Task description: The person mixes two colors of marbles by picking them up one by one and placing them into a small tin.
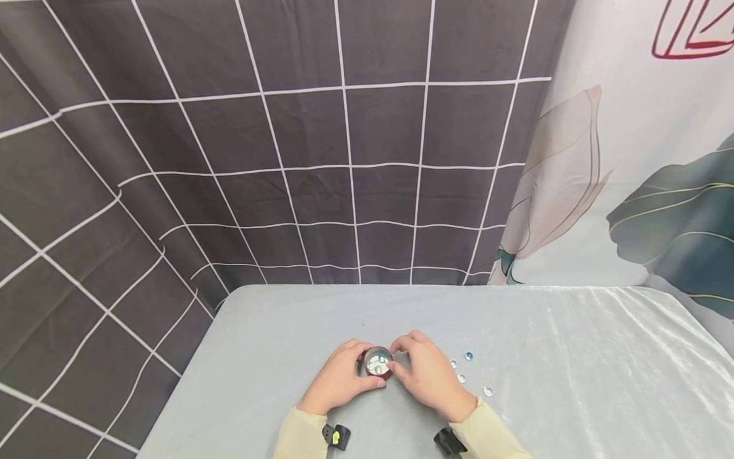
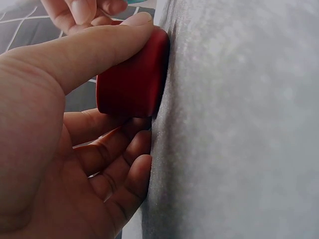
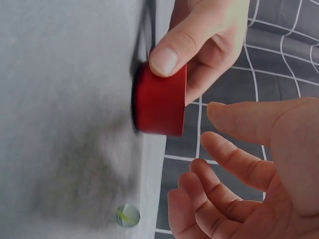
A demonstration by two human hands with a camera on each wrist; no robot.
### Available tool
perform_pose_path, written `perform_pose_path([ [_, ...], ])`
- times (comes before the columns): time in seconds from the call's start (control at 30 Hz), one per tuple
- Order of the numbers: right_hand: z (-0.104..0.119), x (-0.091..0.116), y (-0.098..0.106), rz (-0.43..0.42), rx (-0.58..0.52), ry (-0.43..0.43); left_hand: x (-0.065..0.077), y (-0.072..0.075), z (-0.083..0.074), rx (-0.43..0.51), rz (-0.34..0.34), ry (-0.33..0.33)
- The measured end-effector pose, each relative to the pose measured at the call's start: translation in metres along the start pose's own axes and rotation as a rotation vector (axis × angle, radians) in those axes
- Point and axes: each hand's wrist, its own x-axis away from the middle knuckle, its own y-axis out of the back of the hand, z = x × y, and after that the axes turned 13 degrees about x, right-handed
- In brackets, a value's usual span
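Observation:
A small round red tin [image 1: 378,361] stands on the cloth, its shiny silvery inside facing up with a few small glassy pieces in it. My left hand [image 1: 339,377] grips the tin's side between thumb and curled fingers; its red wall [image 2: 133,74] shows plainly in the left wrist view. Close by on the right, my right hand [image 1: 425,373] hovers at the rim. In the right wrist view the right hand's fingers [image 3: 234,159] are loosely bent and apart from the thumb, with nothing between them.
Right of the right hand lie a blue gem [image 1: 469,356] and several clear gems [image 1: 488,391] on the pale velvety tablecloth [image 1: 573,357]. A dark checked curtain [image 1: 309,127] hangs behind the table, with a pale leaf-patterned one [image 1: 573,223] at the right.

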Motion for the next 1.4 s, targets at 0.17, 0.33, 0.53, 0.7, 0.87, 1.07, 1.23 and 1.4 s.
perform_pose_path([
  [0.17, -0.007, 0.003, 0.006, -0.005, -0.015, -0.025, 0.000, -0.001, 0.001, -0.010, -0.007, -0.004],
  [0.33, -0.015, 0.006, 0.012, -0.008, -0.017, -0.051, -0.001, 0.000, 0.001, -0.005, -0.012, 0.000],
  [0.53, -0.025, 0.011, 0.019, -0.016, -0.013, -0.078, 0.000, 0.001, 0.001, -0.004, -0.009, 0.002],
  [0.7, -0.034, 0.015, 0.023, -0.042, 0.006, -0.086, 0.000, 0.001, 0.001, -0.001, -0.005, 0.007],
  [0.87, -0.043, 0.021, 0.028, -0.072, 0.008, -0.077, -0.001, 0.001, 0.000, 0.007, -0.006, 0.009],
  [1.07, -0.050, 0.028, 0.034, -0.082, 0.025, -0.081, 0.000, 0.000, 0.000, 0.010, -0.003, 0.010],
  [1.23, -0.056, 0.034, 0.040, -0.097, 0.039, -0.087, 0.000, 0.000, 0.002, 0.007, -0.005, 0.006],
  [1.4, -0.062, 0.042, 0.044, -0.104, 0.051, -0.090, -0.001, 0.000, 0.002, 0.012, -0.005, 0.010],
])
